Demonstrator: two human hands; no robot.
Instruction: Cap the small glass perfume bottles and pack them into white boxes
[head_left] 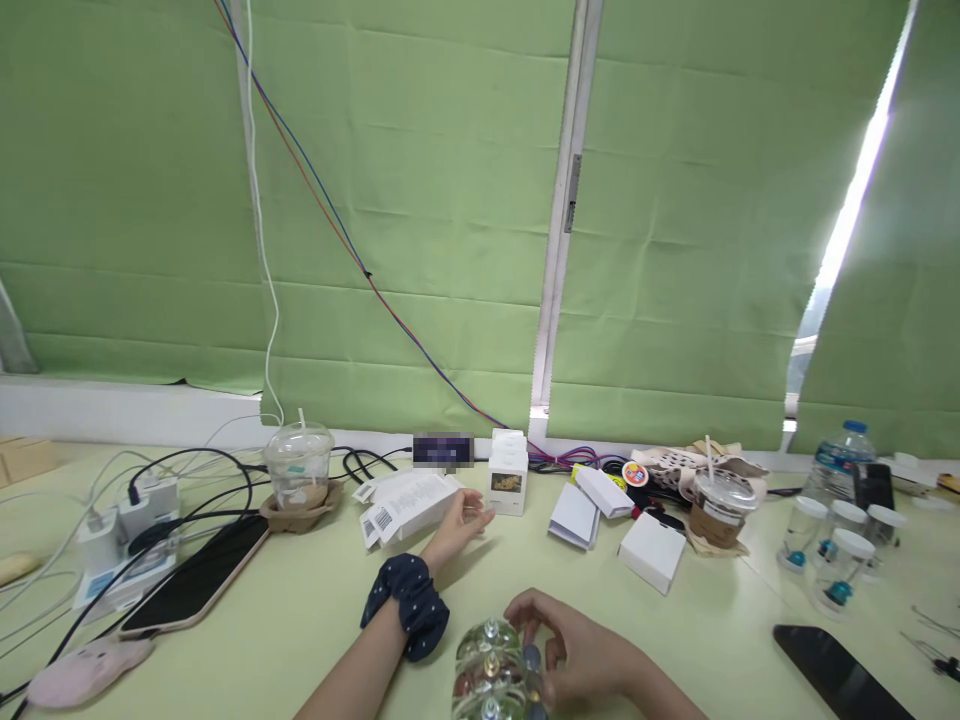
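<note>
My left hand (459,525), with a dark dotted scrunchie (409,605) round its wrist, reaches over the table beside a white box with a small picture (508,485). Its fingers are apart and nothing is in them. Just behind it lie flat white cartons with barcodes (412,505). At the bottom centre, my right hand (574,645) has its fingers curled at the right side of a clear, shiny container (490,672) with rounded segments and small metallic knobs. A greyish round piece is by those fingers, partly hidden.
Left: a phone (206,580), a power strip with cables (127,560) and a plastic cup (298,465). Right: white boxes (652,550), an iced drink (720,510), lidded jars (841,575), a water bottle (840,460) and a dark phone (836,665). Green blinds (412,200) hang behind.
</note>
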